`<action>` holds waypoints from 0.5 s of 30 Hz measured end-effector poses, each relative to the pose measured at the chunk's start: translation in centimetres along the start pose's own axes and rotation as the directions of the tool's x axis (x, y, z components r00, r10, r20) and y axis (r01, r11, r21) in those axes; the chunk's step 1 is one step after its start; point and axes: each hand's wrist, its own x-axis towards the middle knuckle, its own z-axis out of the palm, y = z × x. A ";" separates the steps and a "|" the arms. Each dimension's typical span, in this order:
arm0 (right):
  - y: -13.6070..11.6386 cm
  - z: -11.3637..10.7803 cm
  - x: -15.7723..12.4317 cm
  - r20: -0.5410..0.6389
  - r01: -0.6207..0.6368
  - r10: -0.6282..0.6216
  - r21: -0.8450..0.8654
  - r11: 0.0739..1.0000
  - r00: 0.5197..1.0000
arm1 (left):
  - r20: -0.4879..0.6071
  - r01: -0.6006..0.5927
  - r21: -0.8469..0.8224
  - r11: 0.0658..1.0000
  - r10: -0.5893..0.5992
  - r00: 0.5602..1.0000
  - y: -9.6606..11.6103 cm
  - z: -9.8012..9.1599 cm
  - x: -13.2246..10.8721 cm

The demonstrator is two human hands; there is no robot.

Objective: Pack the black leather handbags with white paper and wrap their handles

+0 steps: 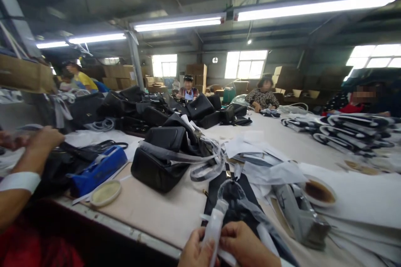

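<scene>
Strap point(215, 219), plastic-wrapped, held tilted over a black bag point(215, 190) on the tabletop point(166, 212); left hand point(196, 250) with fingers closed round it, right hand point(242, 244) with fingers pinched at its edge; gray dispenser point(308, 225) to the right, black handbag point(156, 171) beyond, blue dispenser point(98, 171) farther left.

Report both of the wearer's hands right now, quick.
Left hand: closed, holding the whitish translucent wrapping.
Right hand: fingers bent in against the wrapping's side; whether they pinch it cannot be told.
</scene>
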 end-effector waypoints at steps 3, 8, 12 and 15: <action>-0.4 0.0 -0.5 -0.045 0.036 -0.039 -0.066 0.997 0.998 | -0.021 0.075 -0.016 0.997 -0.075 0.997 0.6 0.7 -0.5; -1.3 -0.5 -1.6 -0.046 0.048 -0.053 -0.099 0.994 0.998 | -0.044 0.167 -0.066 0.984 -0.170 0.984 3.7 2.8 -2.5; -1.2 -1.1 -1.8 -0.050 0.013 -0.017 -0.088 0.996 0.999 | 0.048 0.241 -0.125 0.962 -0.237 0.970 4.7 2.2 -2.5; -0.8 -1.4 -2.0 -0.062 -0.033 0.029 -0.062 0.997 0.998 | 0.115 0.276 -0.162 0.947 -0.259 0.959 4.5 1.7 -2.4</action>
